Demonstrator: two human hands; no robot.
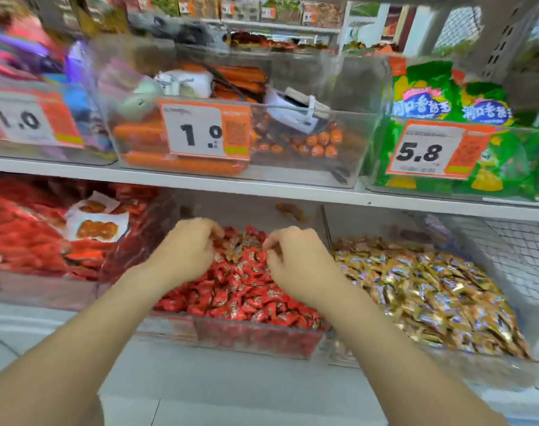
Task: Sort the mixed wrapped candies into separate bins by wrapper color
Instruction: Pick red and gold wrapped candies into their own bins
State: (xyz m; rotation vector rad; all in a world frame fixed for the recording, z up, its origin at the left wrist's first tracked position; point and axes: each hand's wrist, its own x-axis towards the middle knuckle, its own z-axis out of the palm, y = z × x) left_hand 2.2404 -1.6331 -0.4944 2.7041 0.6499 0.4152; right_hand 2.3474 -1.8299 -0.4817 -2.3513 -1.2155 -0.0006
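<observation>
A clear bin [255, 336] on the lower shelf holds a heap of red wrapped candies [240, 290], with a few gold wrapped candies [232, 252] mixed in at the back. To its right a second clear bin [338, 352] is piled with gold wrapped candies [431, 290]. Both my hands reach into the red bin. My left hand [186, 249] has its fingers curled down into the mixed candies at the back. My right hand [295, 256] is curled beside it, fingertips pinching at a candy. What each hand holds is blurred.
The white shelf edge [262, 186] runs just above my hands. Above it stand clear bins of orange sausages [176, 161] and green bags [477, 167] with price tags. Red snack packs [31, 235] fill the bin to the left. Wire mesh [520, 256] closes the right side.
</observation>
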